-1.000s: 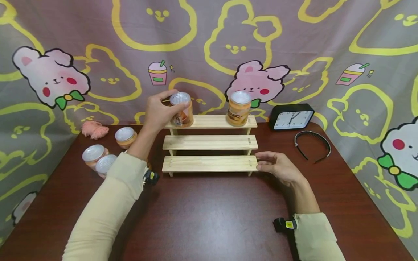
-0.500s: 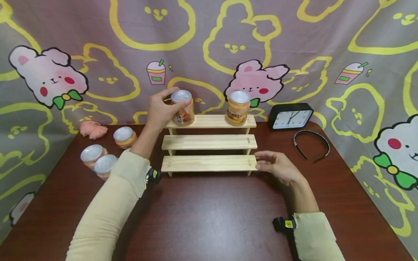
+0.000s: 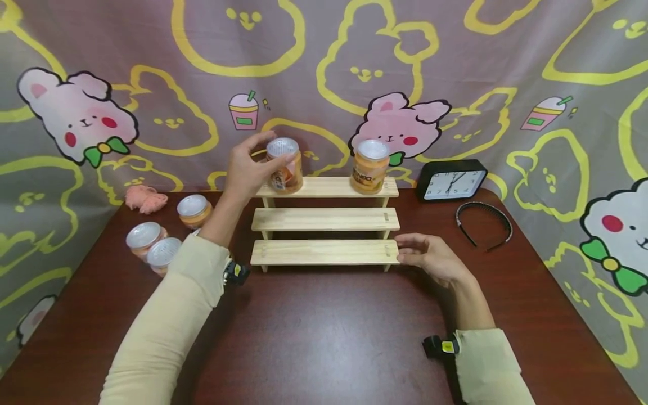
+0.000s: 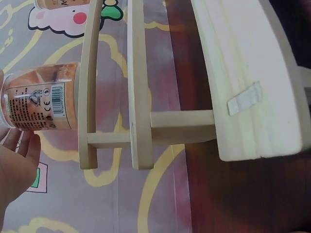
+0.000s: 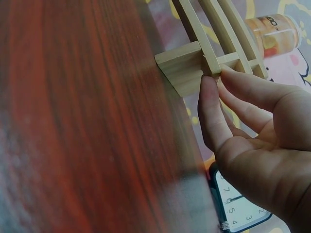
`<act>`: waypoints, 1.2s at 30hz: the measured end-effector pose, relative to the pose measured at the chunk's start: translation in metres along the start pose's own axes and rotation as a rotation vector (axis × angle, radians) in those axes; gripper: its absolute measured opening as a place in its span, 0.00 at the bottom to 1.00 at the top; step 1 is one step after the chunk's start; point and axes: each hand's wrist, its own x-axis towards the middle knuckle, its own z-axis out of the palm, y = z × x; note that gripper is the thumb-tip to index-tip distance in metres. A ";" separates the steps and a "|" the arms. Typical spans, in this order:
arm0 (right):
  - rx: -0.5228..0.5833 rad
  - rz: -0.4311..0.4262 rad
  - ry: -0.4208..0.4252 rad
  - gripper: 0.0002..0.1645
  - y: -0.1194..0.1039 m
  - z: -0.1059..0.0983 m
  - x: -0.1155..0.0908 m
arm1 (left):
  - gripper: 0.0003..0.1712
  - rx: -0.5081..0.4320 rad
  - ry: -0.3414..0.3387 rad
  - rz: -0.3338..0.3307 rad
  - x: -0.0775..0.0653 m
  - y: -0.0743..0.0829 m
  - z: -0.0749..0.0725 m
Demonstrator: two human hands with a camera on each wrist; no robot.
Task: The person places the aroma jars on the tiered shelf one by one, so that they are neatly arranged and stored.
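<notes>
In the head view a three-step wooden rack (image 3: 324, 252) stands in the middle of the table. My left hand (image 3: 248, 171) holds an orange jar (image 3: 291, 179) with a clear lid at the left of the top step, thumb across its near side. The left wrist view shows that jar's barcode label (image 4: 57, 99) and its base against the top board. Another orange jar (image 3: 368, 174) stands upright at the top step's right end. My right hand (image 3: 435, 260) pinches the right end of the bottom step, its thumb and fingertips at the board's corner in the right wrist view.
Several similar jars (image 3: 194, 211) stand on the table at the left, partly behind my left arm. A pink fluffy item (image 3: 145, 199) lies behind them. At the right are a black clock (image 3: 452, 181) and a headband (image 3: 483, 207). A patterned cloth (image 3: 314, 67) hangs behind.
My left hand and its jar have shifted slightly right along the top step. The right hand keeps its place at the bottom step's end.
</notes>
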 end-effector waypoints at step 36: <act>-0.017 -0.017 0.009 0.32 0.002 0.002 -0.001 | 0.33 0.196 -0.039 -0.073 -0.035 -0.009 -0.083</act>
